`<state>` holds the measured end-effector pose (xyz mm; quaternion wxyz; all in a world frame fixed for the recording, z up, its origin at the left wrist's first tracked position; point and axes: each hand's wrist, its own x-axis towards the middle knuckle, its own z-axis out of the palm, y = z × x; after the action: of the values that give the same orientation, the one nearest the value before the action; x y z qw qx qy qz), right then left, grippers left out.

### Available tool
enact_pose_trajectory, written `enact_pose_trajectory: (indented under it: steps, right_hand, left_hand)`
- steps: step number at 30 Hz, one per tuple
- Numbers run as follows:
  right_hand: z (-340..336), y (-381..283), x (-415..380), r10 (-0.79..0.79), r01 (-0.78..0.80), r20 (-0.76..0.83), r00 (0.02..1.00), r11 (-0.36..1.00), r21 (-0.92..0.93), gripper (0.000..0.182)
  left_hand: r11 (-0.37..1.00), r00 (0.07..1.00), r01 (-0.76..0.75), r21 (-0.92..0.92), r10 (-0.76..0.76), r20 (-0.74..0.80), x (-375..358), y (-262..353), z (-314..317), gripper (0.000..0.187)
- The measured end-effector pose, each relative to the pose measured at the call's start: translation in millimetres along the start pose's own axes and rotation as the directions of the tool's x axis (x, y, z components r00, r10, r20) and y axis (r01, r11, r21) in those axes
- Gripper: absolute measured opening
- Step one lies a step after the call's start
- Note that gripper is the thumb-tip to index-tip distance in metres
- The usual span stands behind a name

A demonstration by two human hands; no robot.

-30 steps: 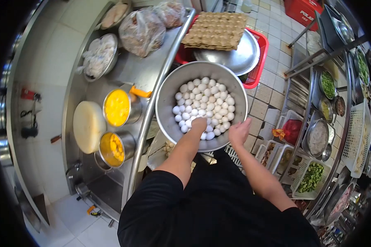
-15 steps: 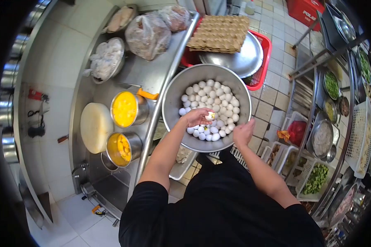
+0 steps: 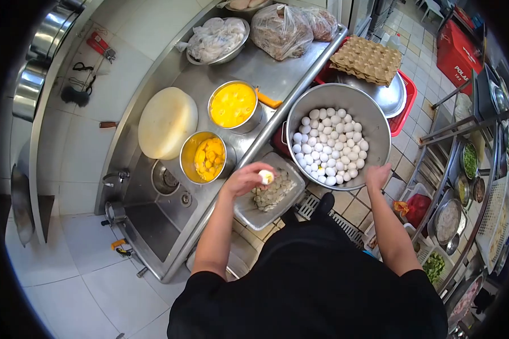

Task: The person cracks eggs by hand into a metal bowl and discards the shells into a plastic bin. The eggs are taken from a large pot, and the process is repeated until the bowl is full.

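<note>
My left hand is closed round a broken egg with yellow yolk showing at its opening. It hangs over a clear plastic bin that holds eggshells. My right hand is at the lower right rim of a large metal pot; its fingers are curled, and what they hold cannot be made out. Many white eggs fill the pot's bottom. On the steel counter, left of my left hand, stand a metal pot of yolks and a second pot of yellow egg.
A round cutting board lies on the steel counter beside an orange-handled tool. Bagged food sits at the counter's far end. Egg trays rest on a metal lid. Racks with food bowls stand at right.
My left hand has moved left with the broken egg, from over the large pot to over the shell bin. The camera view has shifted left. My right hand stays by the pot's rim.
</note>
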<state>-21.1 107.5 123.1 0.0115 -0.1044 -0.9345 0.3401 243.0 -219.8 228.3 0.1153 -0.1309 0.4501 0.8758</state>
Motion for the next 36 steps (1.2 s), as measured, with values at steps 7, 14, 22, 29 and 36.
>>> enact_pose_trajectory:
  steps: [7,14,22,29,36]
  right_hand:
    - [3,3,-1,0.068,-0.069,-0.016,0.998,0.996,-0.063,0.040]
    - [1,-1,-4,0.066,-0.067,-0.011,0.998,0.997,-0.028,0.039]
    - [-1,-8,-12,0.065,-0.065,-0.010,0.998,0.996,0.057,0.025]
    - [-3,-8,-12,0.061,-0.062,0.015,0.998,0.995,0.074,0.027]
    - [-8,-11,-11,0.048,-0.052,0.053,0.997,0.996,0.070,0.027]
  left_hand:
    - [0.758,0.665,0.057,0.650,0.457,-0.591,12,-41,18,0.018]
    - [0.283,0.998,0.030,0.959,0.036,-0.042,202,-72,79,0.026]
    - [-0.397,0.785,0.147,0.906,-0.511,-0.351,293,-175,90,0.044]
    - [-0.335,0.803,0.094,0.937,-0.531,-0.271,294,-193,74,0.037]
    - [0.172,0.661,0.504,0.846,-0.707,-0.250,298,-195,54,0.035]
